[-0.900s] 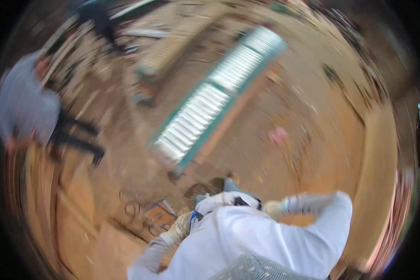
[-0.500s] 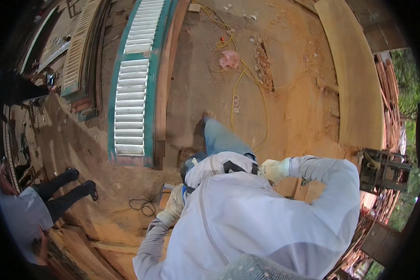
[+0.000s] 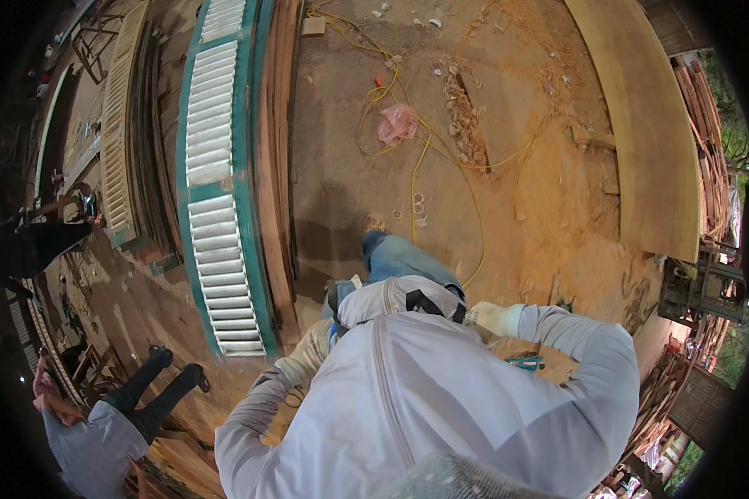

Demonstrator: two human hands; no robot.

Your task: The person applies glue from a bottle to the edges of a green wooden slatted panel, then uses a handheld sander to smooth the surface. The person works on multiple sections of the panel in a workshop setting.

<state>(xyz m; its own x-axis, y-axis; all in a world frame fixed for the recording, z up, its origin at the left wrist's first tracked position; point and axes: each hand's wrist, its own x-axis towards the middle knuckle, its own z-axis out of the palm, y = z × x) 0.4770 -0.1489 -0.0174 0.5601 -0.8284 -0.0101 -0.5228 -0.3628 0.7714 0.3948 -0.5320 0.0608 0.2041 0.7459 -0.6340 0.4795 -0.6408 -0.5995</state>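
Note:
Both of my hands wear pale work gloves and sit low, close to the hem of my light zipped jacket (image 3: 441,382). My left hand (image 3: 310,351) rests against the left side of my waist, its fingers hidden by the jacket edge. On the other side, my right hand (image 3: 493,319) is at my right hip, elbow bent outward. Its fingertips are tucked behind the jacket, so I cannot make out whether either hand holds anything. Below the hem show my blue jeans (image 3: 412,259) and dark straps. A long green-framed louvred shutter (image 3: 218,241) lies ahead to the left.
Brown boards (image 3: 276,166) run beside the shutter. A yellow cable (image 3: 414,179) and pink plastic bag (image 3: 398,124) lie on the dirt floor. A wide wooden plank (image 3: 653,141) lies right. Another person (image 3: 100,441) is at lower left, with a second person (image 3: 42,241) farther off.
The shutter, boards and other people have shifted downward in view, as I have moved forward. Both my hands stay at my waist. A teal object now shows below my right arm.

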